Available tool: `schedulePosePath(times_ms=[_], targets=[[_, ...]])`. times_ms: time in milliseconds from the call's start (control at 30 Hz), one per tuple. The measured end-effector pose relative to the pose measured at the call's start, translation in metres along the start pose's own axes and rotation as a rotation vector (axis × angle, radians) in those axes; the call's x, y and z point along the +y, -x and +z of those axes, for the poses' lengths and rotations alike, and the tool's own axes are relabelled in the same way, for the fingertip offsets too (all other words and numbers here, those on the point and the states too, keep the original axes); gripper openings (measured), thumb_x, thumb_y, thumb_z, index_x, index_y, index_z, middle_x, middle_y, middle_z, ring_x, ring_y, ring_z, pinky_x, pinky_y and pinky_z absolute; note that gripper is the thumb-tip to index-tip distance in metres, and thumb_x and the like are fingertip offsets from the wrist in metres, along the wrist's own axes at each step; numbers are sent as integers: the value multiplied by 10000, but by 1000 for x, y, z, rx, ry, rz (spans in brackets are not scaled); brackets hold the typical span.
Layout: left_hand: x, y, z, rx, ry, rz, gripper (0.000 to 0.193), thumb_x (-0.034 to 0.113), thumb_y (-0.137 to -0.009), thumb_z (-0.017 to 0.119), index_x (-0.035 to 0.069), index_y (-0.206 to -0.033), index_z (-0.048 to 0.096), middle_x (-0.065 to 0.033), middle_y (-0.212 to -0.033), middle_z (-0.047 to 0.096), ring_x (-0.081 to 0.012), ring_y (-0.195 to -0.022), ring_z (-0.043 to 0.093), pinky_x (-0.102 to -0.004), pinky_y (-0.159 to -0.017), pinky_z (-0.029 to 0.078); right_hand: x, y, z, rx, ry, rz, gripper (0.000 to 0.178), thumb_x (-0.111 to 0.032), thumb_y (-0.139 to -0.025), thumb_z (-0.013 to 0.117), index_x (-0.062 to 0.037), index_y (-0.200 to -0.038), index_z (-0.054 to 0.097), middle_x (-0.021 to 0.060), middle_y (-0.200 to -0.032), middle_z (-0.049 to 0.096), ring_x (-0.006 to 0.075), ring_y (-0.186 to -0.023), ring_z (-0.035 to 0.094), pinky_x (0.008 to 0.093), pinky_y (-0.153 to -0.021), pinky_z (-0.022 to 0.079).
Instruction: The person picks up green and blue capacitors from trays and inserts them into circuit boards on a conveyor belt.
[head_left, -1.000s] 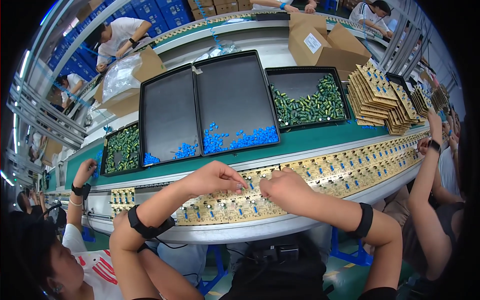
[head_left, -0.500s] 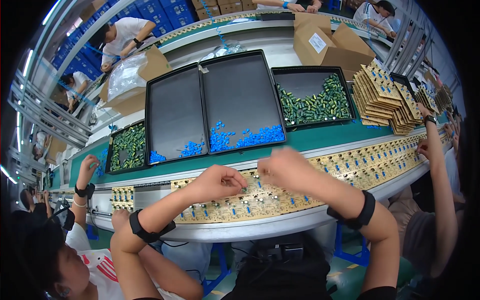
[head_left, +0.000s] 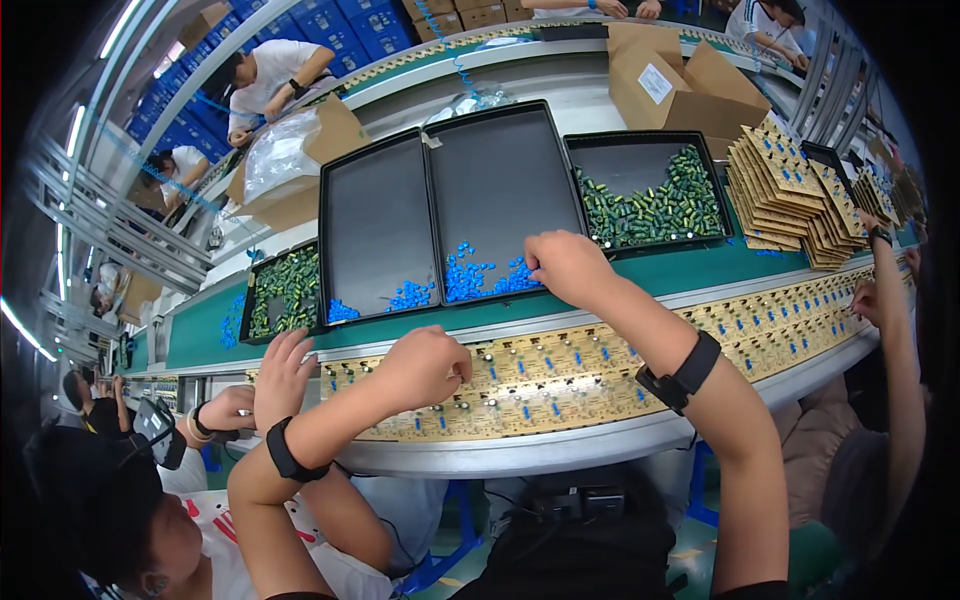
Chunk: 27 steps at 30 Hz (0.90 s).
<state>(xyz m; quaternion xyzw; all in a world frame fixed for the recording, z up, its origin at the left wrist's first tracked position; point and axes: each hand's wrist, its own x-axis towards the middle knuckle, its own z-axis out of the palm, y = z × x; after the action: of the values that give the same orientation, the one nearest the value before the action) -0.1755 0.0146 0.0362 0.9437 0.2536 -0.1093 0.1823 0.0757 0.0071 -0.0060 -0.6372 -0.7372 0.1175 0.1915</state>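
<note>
My right hand (head_left: 572, 267) is at the near edge of a black tray (head_left: 505, 170), its fingers bent together at a pile of small blue electronic components (head_left: 470, 278). What lies between those fingertips is hidden. My left hand (head_left: 428, 368) hovers over a row of tan circuit boards (head_left: 520, 405) with its fingers curled in; whether they hold a small part I cannot make out. Green cylinders and blue parts stand in rows on these boards. A second black tray (head_left: 375, 190) with a few blue components adjoins the first.
Green cylindrical components (head_left: 660, 205) fill a tray at right, and more (head_left: 283, 295) lie in one at left. Stacked boards (head_left: 775, 190) stand far right. Cardboard boxes (head_left: 690, 110) are behind. A neighbour's hand (head_left: 285, 378) is close to my left forearm; another person works at right.
My right hand has gone from the boards up to the blue components in the tray. My left hand has shifted slightly over the boards. The left neighbour's hands have come down nearer the rail.
</note>
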Motion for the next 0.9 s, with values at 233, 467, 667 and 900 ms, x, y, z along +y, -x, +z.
schedulePosePath(times_ms=[233,467,667,900], targets=[[-9,9,2,10,74,-48,116,100,-698,658,102,-808,695,-34,-804,678,-216,-819,615,-347,-731,499,3,5,8,116,-90,-32,128,-94,-752,673,-78,-852,594,71,-789,597,274,-822,581,396,-717,470],[-14,16,-9,32,85,-95,96,85,-695,660,100,-778,706,-39,-804,681,-226,-807,617,-347,-725,500,0,8,5,241,-126,-74,103,-55,-763,648,-62,-835,574,75,-779,565,268,-821,571,385,-709,464],[-19,21,-12,44,65,-111,117,80,-677,618,119,-735,712,-52,-731,676,-259,-760,625,-386,-688,505,-3,9,1,297,-147,-70,114,-44,-758,646,-59,-827,557,84,-809,560,275,-834,561,383,-711,460],[-25,29,-15,-13,-58,-170,109,98,-680,631,99,-740,722,-71,-713,675,-246,-702,645,-357,-640,508,-3,9,1,354,-173,-98,131,-39,-752,650,-64,-830,547,77,-819,555,273,-833,556,384,-716,457]])
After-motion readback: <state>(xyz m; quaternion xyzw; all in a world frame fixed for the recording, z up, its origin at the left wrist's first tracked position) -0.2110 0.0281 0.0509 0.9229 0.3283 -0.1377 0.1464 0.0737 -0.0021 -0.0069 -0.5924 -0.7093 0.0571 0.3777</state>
